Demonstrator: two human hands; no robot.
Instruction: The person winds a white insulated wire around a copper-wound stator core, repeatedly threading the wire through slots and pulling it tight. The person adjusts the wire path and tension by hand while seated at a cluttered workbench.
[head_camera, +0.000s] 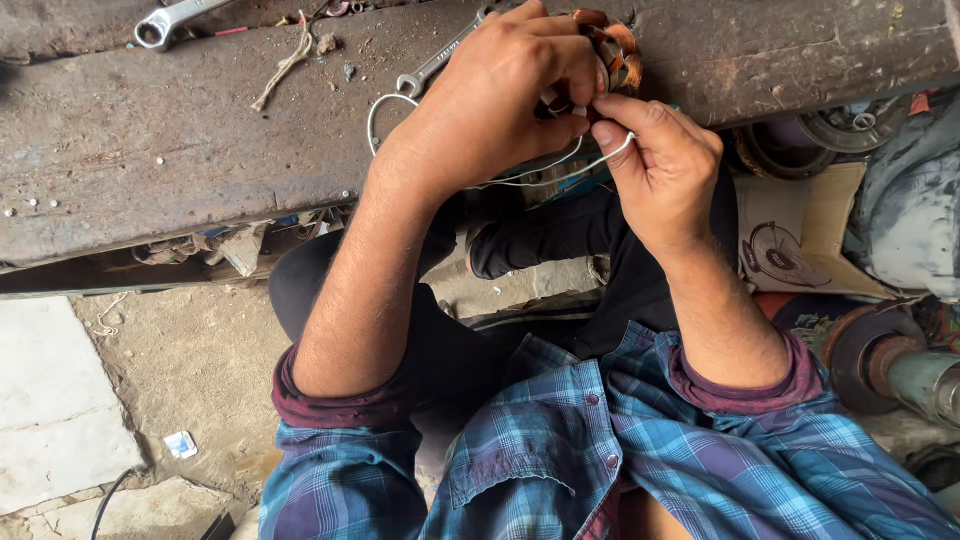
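My left hand (505, 95) is curled around a copper-wound coil part (618, 52) at the edge of a worn bench (150, 150); most of the part is hidden behind the fingers. My right hand (662, 170) pinches a thin white cord (530, 178) between thumb and forefinger right against the coil. The cord loops back under my left wrist and over the bench. A silver spanner (437, 62) lies on the bench just behind my left hand.
A second spanner (165, 20) and a scrap of twine (285, 62) lie at the bench's far side. Metal motor parts (905, 200) and a cardboard box (800, 235) crowd the right. Pale slabs (55, 400) and dirt floor sit at the left.
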